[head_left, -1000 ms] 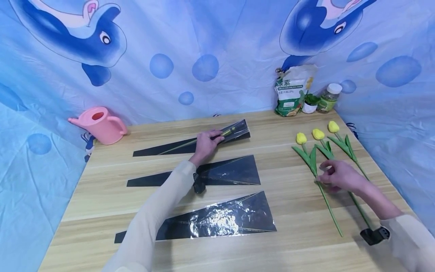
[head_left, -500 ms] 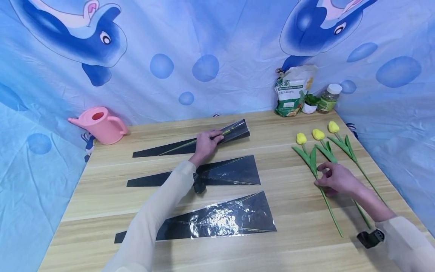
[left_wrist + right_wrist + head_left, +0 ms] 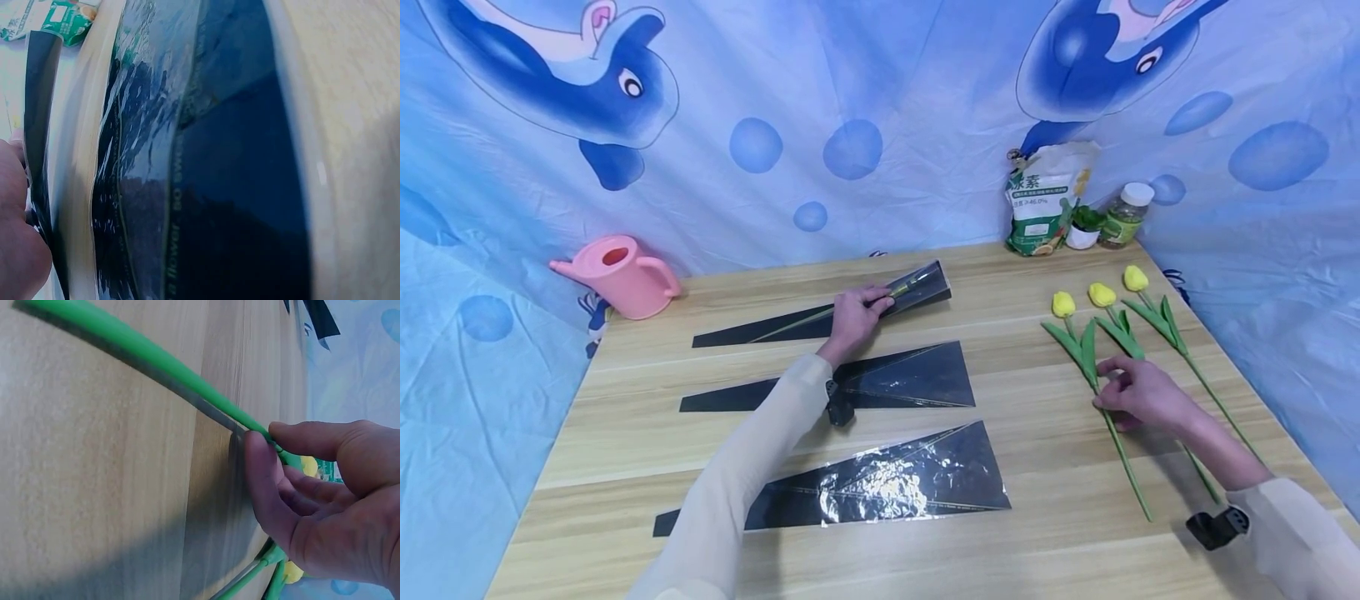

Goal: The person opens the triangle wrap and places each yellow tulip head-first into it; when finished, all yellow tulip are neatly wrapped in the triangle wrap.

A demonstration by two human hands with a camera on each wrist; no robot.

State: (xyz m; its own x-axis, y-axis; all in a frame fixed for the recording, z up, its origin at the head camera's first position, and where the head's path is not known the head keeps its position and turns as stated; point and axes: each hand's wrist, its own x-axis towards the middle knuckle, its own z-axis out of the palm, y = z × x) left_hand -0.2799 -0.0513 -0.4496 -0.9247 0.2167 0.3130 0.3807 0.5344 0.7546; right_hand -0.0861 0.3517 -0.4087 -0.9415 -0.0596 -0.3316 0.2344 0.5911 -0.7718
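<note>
Nearest us on the wooden table (image 3: 1037, 550), the near black wrapper (image 3: 917, 479) lies flat and glossy, its narrower left part crossed by the left sleeve (image 3: 752, 475). To its right, our right hand (image 3: 1150, 396) pinches the left tulip (image 3: 1088, 354) between thumb and finger—the gap is narrow, with the green stem held just below the leaves. The middle tulip (image 3: 1122, 337) runs partly under this hand, and the right tulip (image 3: 1168, 333) lies beyond it; all 3 have yellow heads.

Farther back is the middle black wrapper (image 3: 917, 379), also flat. Past it our left hand (image 3: 853, 325) rests on the far black wrapper (image 3: 925, 287), whose wide right end curls up—we cannot tell whether the fingers grip it or only press.

At the back left stands a pink watering can (image 3: 632, 287); at the back right, a green-and-white bag (image 3: 1041, 204), a small potted plant (image 3: 1082, 229) and a white-lidded jar (image 3: 1123, 218). Behind everything hangs a blue cloth (image 3: 925, 192) printed with 2 dolphins.
</note>
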